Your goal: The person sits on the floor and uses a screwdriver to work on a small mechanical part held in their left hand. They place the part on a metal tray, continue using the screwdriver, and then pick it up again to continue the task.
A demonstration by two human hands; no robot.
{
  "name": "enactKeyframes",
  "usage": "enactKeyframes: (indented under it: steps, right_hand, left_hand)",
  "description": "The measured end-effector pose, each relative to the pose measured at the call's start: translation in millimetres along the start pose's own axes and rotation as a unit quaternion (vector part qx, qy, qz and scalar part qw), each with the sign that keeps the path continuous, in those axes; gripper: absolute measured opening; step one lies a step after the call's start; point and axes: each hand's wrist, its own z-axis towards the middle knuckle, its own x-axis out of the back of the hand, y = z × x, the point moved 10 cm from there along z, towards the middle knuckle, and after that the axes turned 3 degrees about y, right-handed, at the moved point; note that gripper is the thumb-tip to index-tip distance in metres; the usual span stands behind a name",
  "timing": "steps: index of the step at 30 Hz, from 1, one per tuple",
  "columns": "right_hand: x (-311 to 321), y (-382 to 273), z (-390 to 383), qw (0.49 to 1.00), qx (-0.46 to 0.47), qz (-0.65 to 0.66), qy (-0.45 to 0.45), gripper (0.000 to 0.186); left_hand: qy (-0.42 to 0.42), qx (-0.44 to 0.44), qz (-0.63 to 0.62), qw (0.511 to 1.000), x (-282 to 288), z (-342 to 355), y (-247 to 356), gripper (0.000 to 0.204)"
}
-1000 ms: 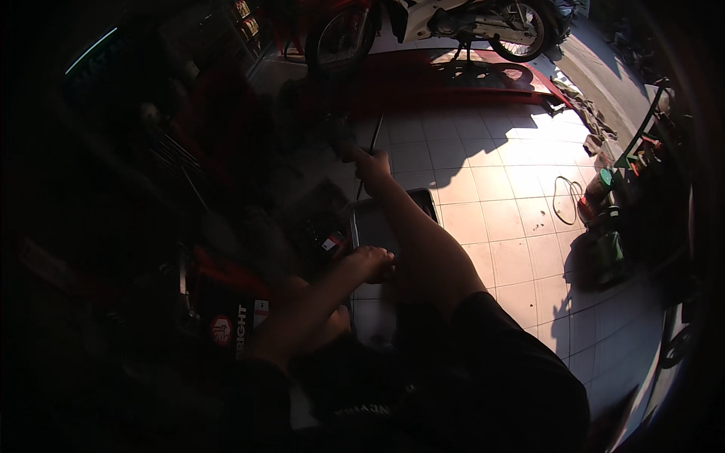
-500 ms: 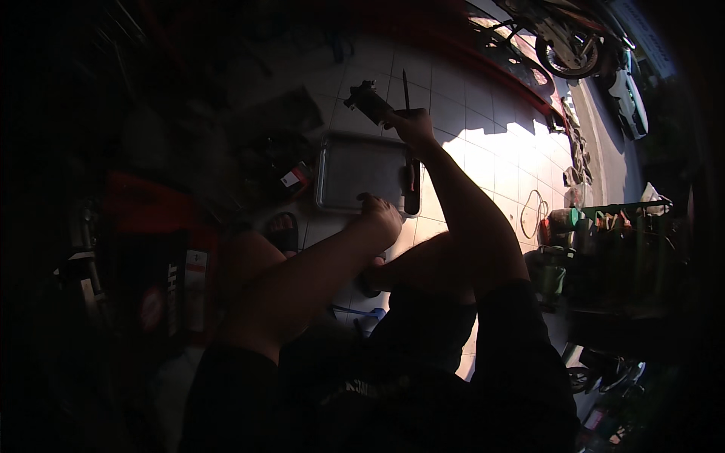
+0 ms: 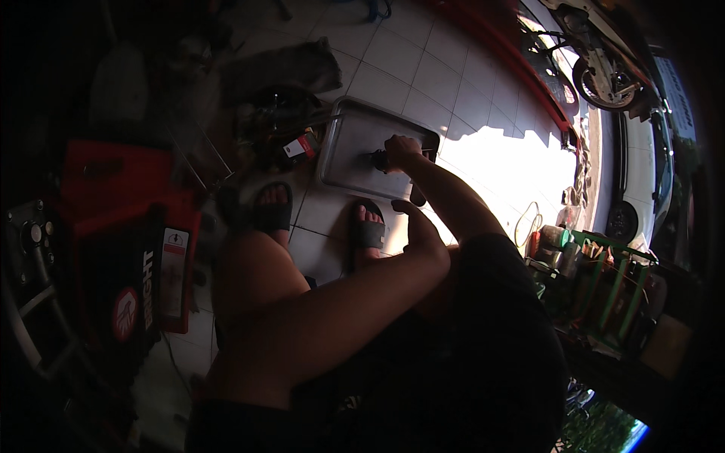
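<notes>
A shallow grey metal tray [image 3: 329, 170] lies on the floor in front of me. Over its right half, my right hand [image 3: 404, 153] is closed round a dark metal part [image 3: 380, 160], roughly cylindrical, most of it hidden under my fingers and in shadow. Whether the part touches the tray bottom I cannot tell. My left hand [image 3: 417, 220] is just off the tray's near right corner, in front of my right forearm. Its fingers look apart with nothing seen in them, though the hand is dim. A dark object beside my right hand is too shaded to name.
My sandalled feet [image 3: 368, 225] stand close to the tray's near side. A red case [image 3: 117, 177] is at left; a small red-and-white box [image 3: 300, 147] sits beside the tray. Green racks with tools [image 3: 604, 279] stand at right. A motorcycle wheel [image 3: 604, 79] shows far right.
My right hand has come down and nearer with the metal part, from beyond the tray to over it. My left hand has moved right, away from the tray's near edge. The view has shifted.
</notes>
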Motion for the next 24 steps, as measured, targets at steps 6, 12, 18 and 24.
enactKeyframes:
  steps: [6, 12, 18, 24]
  right_hand:
    - [11.1, 7.3, -3.1, 0.998, -0.046, 0.026, 0.028, 0.034]
    - [-4.3, 10.4, 3.2, 0.998, -0.027, 0.023, 0.059, 0.029]
    - [-15.1, 23.2, 2.8, 0.993, -0.073, 0.07, 0.056, 0.036]
    - [-11.0, 32.7, 6.3, 0.99, -0.062, 0.097, 0.076, 0.036]
  left_hand:
    - [-0.016, 0.012, -0.013, 1.0, -17.7, -17.4, -8.5, 0.052]
    - [-0.022, 0.017, -0.015, 1.0, -23.1, -24.3, -11.0, 0.053]
    - [-0.042, 0.017, -0.018, 0.999, -44.0, -8.3, -9.6, 0.055]
    - [-0.03, 0.002, -0.028, 0.999, -27.0, -25.0, -19.2, 0.055]
